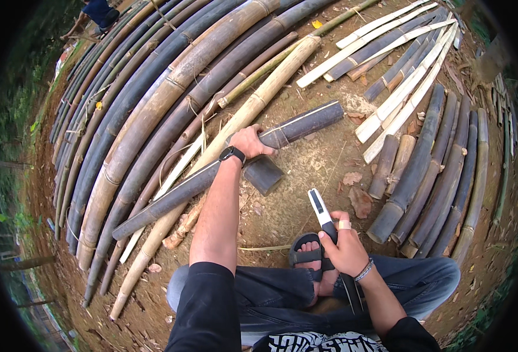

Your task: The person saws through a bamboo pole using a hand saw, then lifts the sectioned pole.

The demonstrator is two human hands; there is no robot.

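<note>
My left hand [250,144], with a dark watch on its wrist, is wrapped round a dark bamboo pole [309,122]. The pole slants from lower left to upper right, lying across a pale bamboo pole [273,82]. A pale line runs along its upper side. Just below that hand a short, dark bamboo section [263,175] rests on the ground. My right hand [346,249] is closed round a long, slim black-and-white tool [317,203] above my sandalled feet. Its white end points away from me, and its black part extends back toward my lap; the exact kind is unclear.
Many long bamboo poles [138,129] lie side by side on the left. Split bamboo strips [408,100] spread at the far right, with cut bamboo lengths [429,176] nearer me. Dry leaves [361,202] dot the bare earth. Another person [99,13] is partly visible far left.
</note>
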